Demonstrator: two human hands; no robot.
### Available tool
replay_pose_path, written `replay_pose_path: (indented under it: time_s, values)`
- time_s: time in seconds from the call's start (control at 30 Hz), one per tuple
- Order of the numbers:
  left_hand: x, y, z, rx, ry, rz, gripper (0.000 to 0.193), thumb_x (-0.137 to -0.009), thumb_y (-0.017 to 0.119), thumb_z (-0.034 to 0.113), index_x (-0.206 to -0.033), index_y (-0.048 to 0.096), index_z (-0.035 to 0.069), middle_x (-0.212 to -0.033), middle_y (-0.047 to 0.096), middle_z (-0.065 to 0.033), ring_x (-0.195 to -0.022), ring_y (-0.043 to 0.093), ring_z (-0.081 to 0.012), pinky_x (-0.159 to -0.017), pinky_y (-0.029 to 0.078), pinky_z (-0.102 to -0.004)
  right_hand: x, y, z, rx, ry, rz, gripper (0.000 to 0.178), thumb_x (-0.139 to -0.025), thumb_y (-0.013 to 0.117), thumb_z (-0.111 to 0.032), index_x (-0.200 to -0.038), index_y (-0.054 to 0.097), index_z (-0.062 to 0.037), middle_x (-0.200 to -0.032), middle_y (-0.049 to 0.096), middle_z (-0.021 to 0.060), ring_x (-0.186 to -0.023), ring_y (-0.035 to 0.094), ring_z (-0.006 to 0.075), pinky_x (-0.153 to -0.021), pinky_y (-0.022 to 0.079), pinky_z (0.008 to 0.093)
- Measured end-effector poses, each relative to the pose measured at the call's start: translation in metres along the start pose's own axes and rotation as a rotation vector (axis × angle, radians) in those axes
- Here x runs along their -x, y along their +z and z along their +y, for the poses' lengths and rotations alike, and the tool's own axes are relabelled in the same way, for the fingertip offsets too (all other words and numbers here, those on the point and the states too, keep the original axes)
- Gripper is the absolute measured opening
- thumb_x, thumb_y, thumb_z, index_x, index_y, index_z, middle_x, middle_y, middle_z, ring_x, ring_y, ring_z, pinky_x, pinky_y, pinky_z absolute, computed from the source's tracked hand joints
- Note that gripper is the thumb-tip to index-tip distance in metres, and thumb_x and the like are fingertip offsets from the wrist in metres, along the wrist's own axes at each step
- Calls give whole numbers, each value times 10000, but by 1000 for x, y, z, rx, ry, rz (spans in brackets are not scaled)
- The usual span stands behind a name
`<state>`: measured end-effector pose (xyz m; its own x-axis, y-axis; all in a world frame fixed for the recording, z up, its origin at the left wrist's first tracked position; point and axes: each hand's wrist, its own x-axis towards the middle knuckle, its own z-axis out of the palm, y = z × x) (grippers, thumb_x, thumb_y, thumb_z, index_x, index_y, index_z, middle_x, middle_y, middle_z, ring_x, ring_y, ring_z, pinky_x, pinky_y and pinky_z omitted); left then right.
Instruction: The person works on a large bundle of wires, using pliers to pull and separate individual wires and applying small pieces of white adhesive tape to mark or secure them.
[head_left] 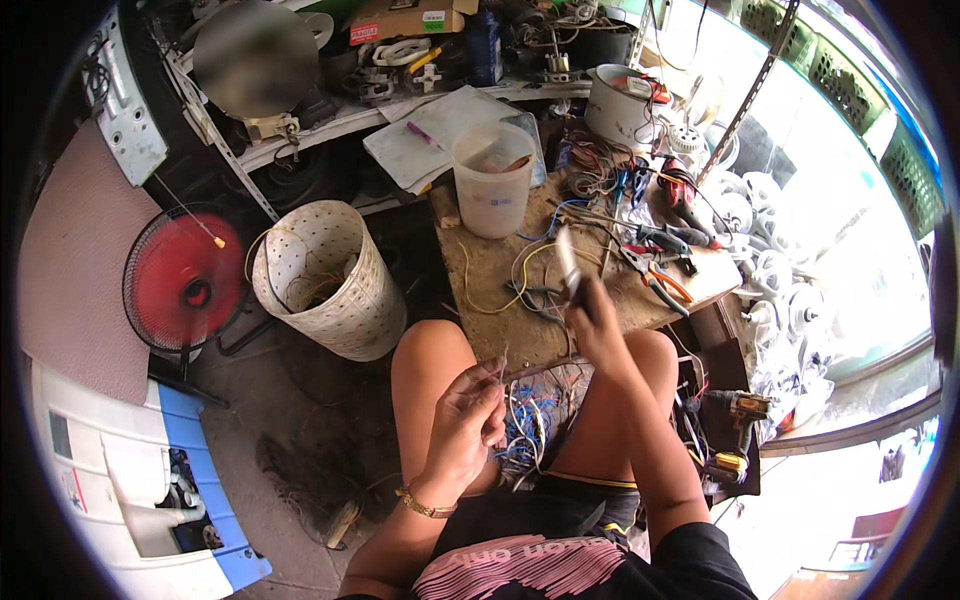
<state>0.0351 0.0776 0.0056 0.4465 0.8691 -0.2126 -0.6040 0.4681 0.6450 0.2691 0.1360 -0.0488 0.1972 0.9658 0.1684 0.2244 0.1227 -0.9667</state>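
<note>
Over my lap, my left hand [468,410] pinches a thin piece of wire [504,358] whose tip points up from the fingers. My right hand [597,325] is closed around what looks like a knife [568,256], its pale blade smeared by motion and pointing away from me over the wooden worktable [520,338]. Left of the blade, a yellow wire [468,275] curls across the tabletop. Pliers with orange grips [672,284] lie just right of my right hand. Between my knees, a heap of blue and white wire scraps [528,420] shows.
A translucent bucket [492,200] stands on the table's far side; tangled wires [605,165] and a red power tool [680,190] lie to its right. A perforated white bin [345,290] and a red fan [190,285] are at left. A cordless drill [735,420] sits at right.
</note>
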Motion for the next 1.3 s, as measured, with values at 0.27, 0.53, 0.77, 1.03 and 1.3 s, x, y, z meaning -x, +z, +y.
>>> replay_pose_path:
  time_s: [0.27, 0.53, 0.77, 1.03, 1.3]
  values:
    - [4, 16, -7, -181, 129, 51, 221, -946, 588, 118, -1146, 582, 25, -763, 516, 33, -590, 448, -22, -455, 376, -160, 81, 24, -102, 353, -98, -157, 430, -893, 611, -213, -1277, 459, -95, -901, 641, 194, -863, 626, 409, -706, 485, 460]
    - [8, 16, -10, -266, 216, 48, 170, -951, 586, 126, -1088, 607, 27, -786, 548, 29, -579, 441, -6, -470, 359, -161, 88, 29, -112, 362, -193, -122, 398, -850, 648, -178, -1218, 522, -95, -776, 621, 157, -722, 626, 353, -610, 469, 437]
    - [11, 21, -9, -312, 246, 58, 128, -953, 578, 112, -1037, 606, 20, -787, 545, 33, -587, 435, -5, -491, 353, -157, 92, 30, -116, 342, -185, -114, 388, -852, 646, -159, -1218, 532, -100, -771, 615, 157, -683, 631, 332, -585, 469, 418]
    - [11, 15, -25, -508, 395, 116, 52, -927, 556, -6, -975, 576, -8, -879, 517, -1, -684, 475, -35, -573, 403, -188, 98, 40, -107, 289, -177, -52, 346, -869, 624, -134, -1202, 537, -100, -842, 637, 181, -716, 633, 368, -592, 475, 416]
    - [0, 4, -49, -586, 641, 190, 162, -863, 581, -104, -988, 587, -1, -873, 518, -27, -761, 507, -80, -643, 418, -206, 102, 58, -86, -61, 2, -107, 237, -946, 541, -88, -1178, 523, -41, -931, 640, 105, -814, 639, 208, -713, 498, 315]
